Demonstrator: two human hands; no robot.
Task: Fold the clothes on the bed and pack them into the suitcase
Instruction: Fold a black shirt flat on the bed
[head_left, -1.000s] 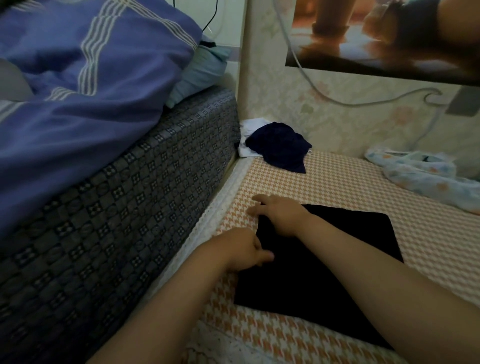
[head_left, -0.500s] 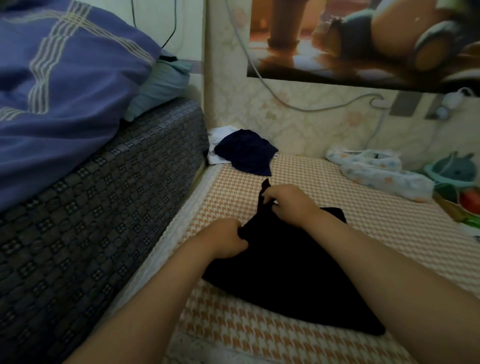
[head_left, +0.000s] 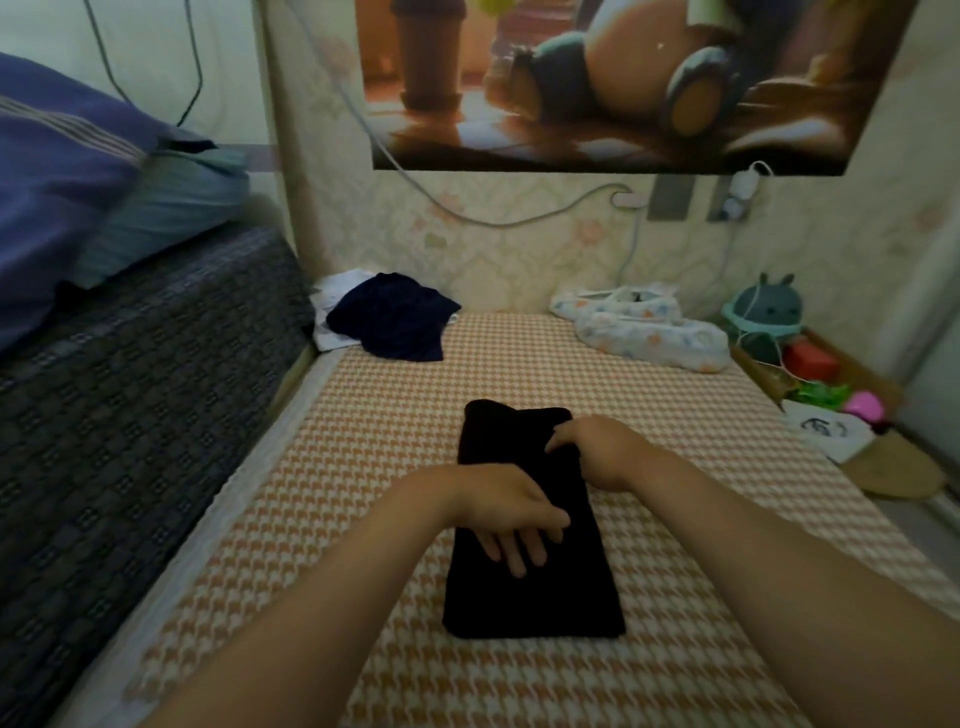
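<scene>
On bed (head_left: 691, 525) | left hand (head_left: 501, 506) flat on folded black garment (head_left: 530, 603) | right hand (head_left: 597, 451) grip unclear

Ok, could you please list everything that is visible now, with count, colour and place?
black garment: 1, black, folded, middle of the bed cover
bed cover: 1, orange-white check, under it
navy garment: 1, dark blue, crumpled, far left
white cloth: 1, white, partly under the navy garment
printed cloth: 1, white with coloured spots, far right
quilt: 1, blue, upper left
poster: 1, brown tones, on the wall
plush toy: 1, teal, right edge
left hand: 1, flat on the black garment
right hand: 1, rests on its far part
</scene>
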